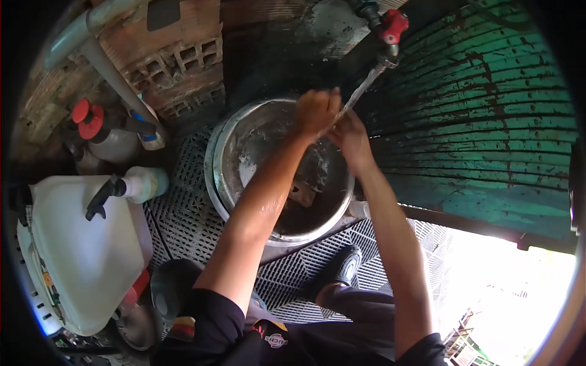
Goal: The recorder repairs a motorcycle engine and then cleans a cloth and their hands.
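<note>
Water [364, 86] runs slantwise from a tap with a red handle [394, 25] down onto my two hands, which meet over a round metal basin [221, 191]. My left hand [315, 114] has its fingers curled in beside the stream; whatever may be inside them is hidden. Touching it from the right, my right hand [353, 141] is bent at the wrist, its fingertips blurred and partly covered. Inside the basin there is wet, shiny water, and a brown flat piece [302, 193] shows past my left forearm. Its kind is unclear.
A white plastic tank [85, 244] stands at the left, with a spray bottle [144, 185] and a red-topped sprayer [114, 141] near it. Green corrugated metal [470, 128] walls the right side. Grey slotted mats [183, 201] cover the floor, and my shoe [345, 266] is below the basin.
</note>
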Demonstrator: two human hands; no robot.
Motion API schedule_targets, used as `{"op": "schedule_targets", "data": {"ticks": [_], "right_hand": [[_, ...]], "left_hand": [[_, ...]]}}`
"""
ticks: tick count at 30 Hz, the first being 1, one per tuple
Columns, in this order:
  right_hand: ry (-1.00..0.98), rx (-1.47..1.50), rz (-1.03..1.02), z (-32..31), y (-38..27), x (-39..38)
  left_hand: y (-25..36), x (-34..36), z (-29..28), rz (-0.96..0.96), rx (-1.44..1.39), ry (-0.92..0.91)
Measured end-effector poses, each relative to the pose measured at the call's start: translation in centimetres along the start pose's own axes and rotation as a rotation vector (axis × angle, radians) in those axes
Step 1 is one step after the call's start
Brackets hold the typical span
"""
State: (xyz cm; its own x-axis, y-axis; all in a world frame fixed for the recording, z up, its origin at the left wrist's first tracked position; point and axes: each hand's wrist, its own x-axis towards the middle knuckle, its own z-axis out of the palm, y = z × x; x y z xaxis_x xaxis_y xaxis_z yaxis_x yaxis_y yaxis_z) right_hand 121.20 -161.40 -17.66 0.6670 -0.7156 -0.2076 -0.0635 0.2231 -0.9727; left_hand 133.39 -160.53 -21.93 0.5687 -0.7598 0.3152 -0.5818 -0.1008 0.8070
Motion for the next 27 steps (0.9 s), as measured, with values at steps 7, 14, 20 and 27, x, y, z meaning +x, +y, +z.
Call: {"op": "schedule_targets", "data": {"ticks": [7,14,20,27], "right_hand": [[-0.312,-0.879,-0.840,8.7,-3.1,-10.2],[-0.192,-1.531,-0.152,-3.5,-3.2,-1.2],[-0.028,-0.988,-0.659,6.1,-0.5,-2.9],[0.284,-0.057,-0.074,-1.1,3.3,-1.0]], "left_hand": [[1.6,0.3,6.9,0.690,0.356,-0.458],[2.7,-4.3,13.7,-0.706,-1.964,-0.753],[-5.8,-0.8,11.7,0.007,-2.005,-0.465],[5.6,-4.9,6.3,-0.443,-2.176,0.223]]}}
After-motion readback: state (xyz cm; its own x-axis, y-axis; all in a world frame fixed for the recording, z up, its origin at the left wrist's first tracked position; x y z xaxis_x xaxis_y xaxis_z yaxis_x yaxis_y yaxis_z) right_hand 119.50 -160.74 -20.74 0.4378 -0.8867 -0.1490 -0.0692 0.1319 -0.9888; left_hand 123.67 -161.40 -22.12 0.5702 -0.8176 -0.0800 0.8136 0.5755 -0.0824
